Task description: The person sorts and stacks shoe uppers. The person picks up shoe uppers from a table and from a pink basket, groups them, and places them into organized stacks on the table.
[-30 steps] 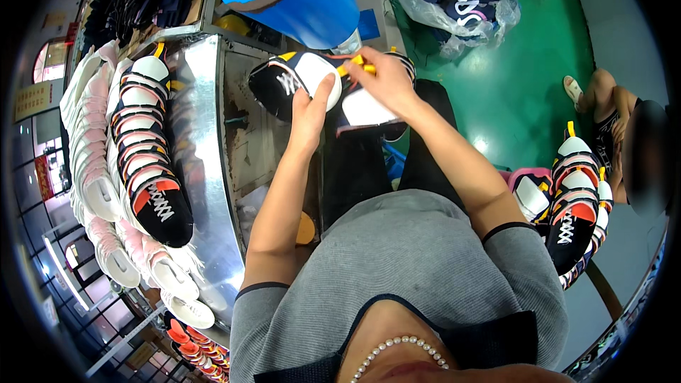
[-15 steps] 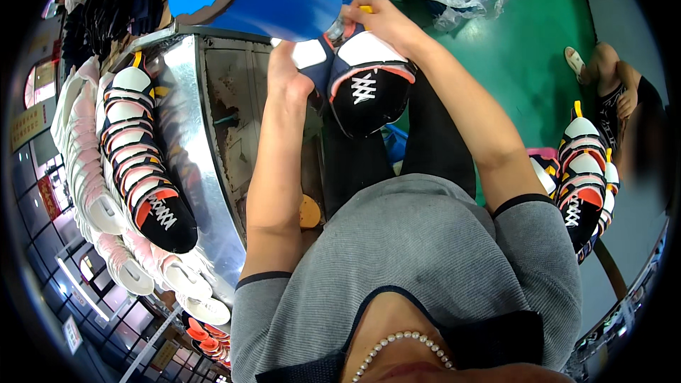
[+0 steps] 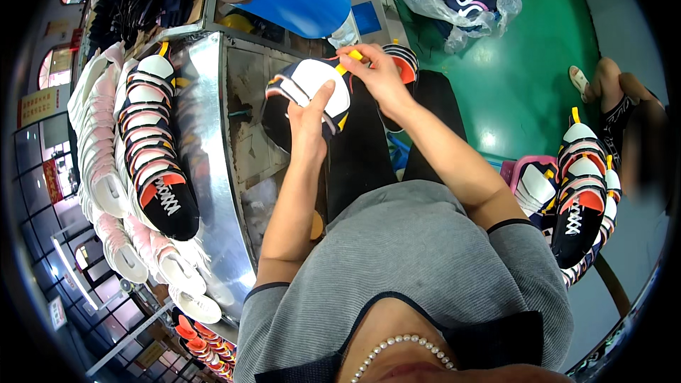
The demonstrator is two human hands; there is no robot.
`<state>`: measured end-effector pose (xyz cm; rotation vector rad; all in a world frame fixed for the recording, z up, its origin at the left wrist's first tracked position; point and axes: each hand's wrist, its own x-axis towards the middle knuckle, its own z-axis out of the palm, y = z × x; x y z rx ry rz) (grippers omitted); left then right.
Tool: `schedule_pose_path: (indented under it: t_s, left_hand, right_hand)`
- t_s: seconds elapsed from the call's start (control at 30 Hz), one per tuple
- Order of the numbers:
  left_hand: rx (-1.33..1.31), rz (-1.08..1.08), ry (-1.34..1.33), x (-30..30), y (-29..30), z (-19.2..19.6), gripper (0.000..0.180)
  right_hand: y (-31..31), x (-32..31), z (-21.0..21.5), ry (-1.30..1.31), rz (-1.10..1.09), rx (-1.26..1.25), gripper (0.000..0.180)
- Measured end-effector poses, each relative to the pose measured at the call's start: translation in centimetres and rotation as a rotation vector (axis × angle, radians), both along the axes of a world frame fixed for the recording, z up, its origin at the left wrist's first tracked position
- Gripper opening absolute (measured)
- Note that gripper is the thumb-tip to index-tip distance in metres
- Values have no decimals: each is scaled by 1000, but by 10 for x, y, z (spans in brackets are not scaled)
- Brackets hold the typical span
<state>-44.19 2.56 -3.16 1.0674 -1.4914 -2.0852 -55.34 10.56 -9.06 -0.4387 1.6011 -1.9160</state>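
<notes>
Pinching the yellow tab (image 3: 341, 69), the right hand (image 3: 379, 79) is nearly closed. The shoe upper (image 3: 312, 73) sits just left of it, gripped in the left hand (image 3: 307, 120), thumb on top; it seems light and flexible, probably best held by its edge

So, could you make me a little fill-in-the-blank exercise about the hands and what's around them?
1. The shoe is held in the ____ hand.
2. The tab at the fingertips of the right hand is coloured ____.
3. The large bin beyond both hands is coloured ____.
4. The shiny metal bench is to the ____ of both hands.

Missing words: left; yellow; blue; left.
</notes>
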Motion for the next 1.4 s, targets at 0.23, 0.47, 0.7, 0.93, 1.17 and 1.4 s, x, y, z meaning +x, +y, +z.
schedule_pose_path:
  t_s: [0.23,0.47,0.7,0.93,1.17,1.4]
  left_hand:
    - [-238,-108,29,-31,-55,-34,36]
    - [525,-18,21,-64,-95,-59,31]
    - [540,198,192,-22,-90,-33,47]
    - [32,186,-282,71,-31,104,62]
    - [-564,885,-317,223,-68,107,39]
    - [-746,878,-5,318,-243,29,45]
  right_hand:
    - [-25,-45,-31,-343,42,-195,11]
    - [-40,-84,-37,-482,176,-48,21]
    - [5,-164,-183,459,474,796,101]
    - [1,-156,-354,458,506,951,112]
    - [25,-142,-271,627,221,1019,74]
    - [77,-139,-158,829,-233,720,73]
